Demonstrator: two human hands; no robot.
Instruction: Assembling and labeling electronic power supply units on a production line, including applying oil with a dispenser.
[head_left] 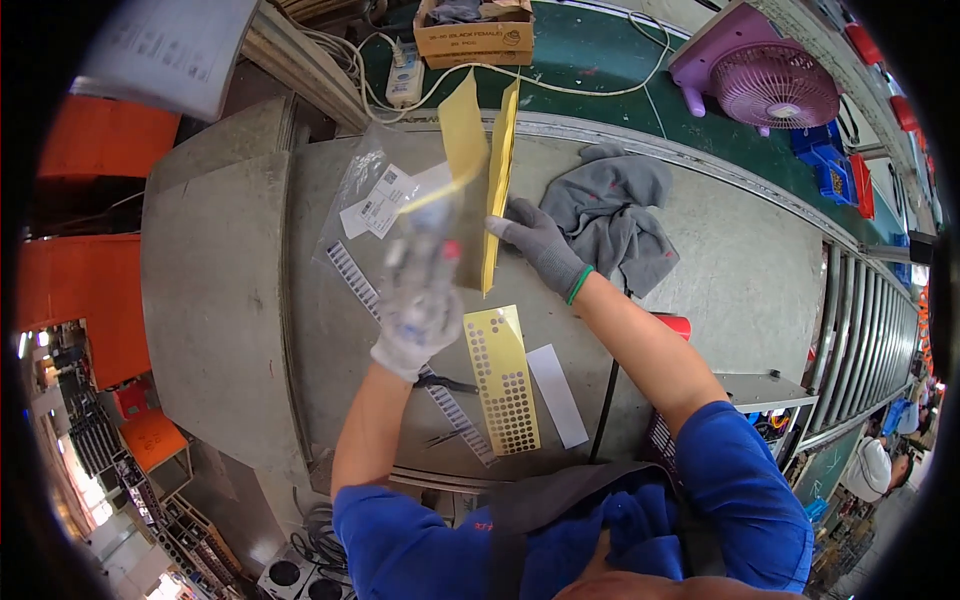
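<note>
My right hand (545,245), in a grey glove with a green cuff, grips the edge of a stack of yellow sheets (497,200) standing on its side. Left of the stack, a single yellow sheet (463,130) curls away. My left hand (420,300), in a whitish glove, is smeared by motion near that sheet's lower edge; whether its fingers hold it cannot be made out. Closer to me lies a yellow sheet of round dark stickers (505,385), beside a white strip (558,395). A long strip of dark-and-white labels (460,425) runs under my left forearm, near a black-handled tool (447,383).
White printed labels (388,200) and a clear plastic bag (345,190) lie at the table's left. A grey cloth (615,215) is crumpled at right. Behind stand a cardboard box (473,38), a power strip (405,75) with white cable, and a purple fan (775,85).
</note>
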